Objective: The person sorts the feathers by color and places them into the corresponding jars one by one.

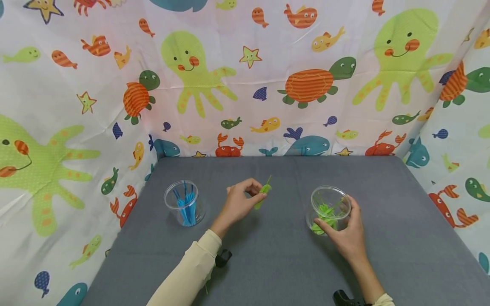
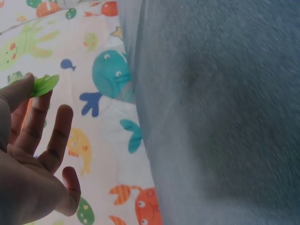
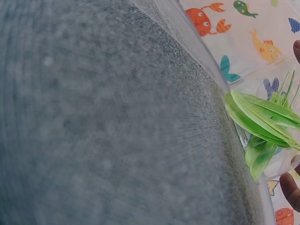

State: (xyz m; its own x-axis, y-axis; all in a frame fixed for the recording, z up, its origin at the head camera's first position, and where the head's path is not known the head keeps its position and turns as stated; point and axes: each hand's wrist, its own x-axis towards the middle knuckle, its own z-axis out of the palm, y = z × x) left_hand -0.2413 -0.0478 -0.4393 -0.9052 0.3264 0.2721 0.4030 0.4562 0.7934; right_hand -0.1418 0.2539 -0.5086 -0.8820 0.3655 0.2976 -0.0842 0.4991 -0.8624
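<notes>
My left hand (image 1: pixel 242 197) pinches a green feather (image 1: pixel 264 191) between thumb and fingers, above the middle of the table. The feather is leaf-shaped, with its thin stem pointing up. In the left wrist view the thumb and index finger hold the feather (image 2: pixel 45 85), while the other fingers stand loosely bent. At the right, my right hand (image 1: pixel 349 238) grips a clear plastic cup (image 1: pixel 330 189) by its side, thumb in front. Several green feathers (image 1: pixel 324 216) lie inside it. The right wrist view shows these feathers (image 3: pixel 262 117) close up through the clear wall; only fingertips show there.
On the left stands another clear cup (image 1: pixel 177 207) with several blue feathers (image 1: pixel 187 208) upright in it. The grey cloth-covered table (image 1: pixel 283 263) ends at a curtain (image 1: pixel 245 119) printed with sea animals, which also hangs along both sides.
</notes>
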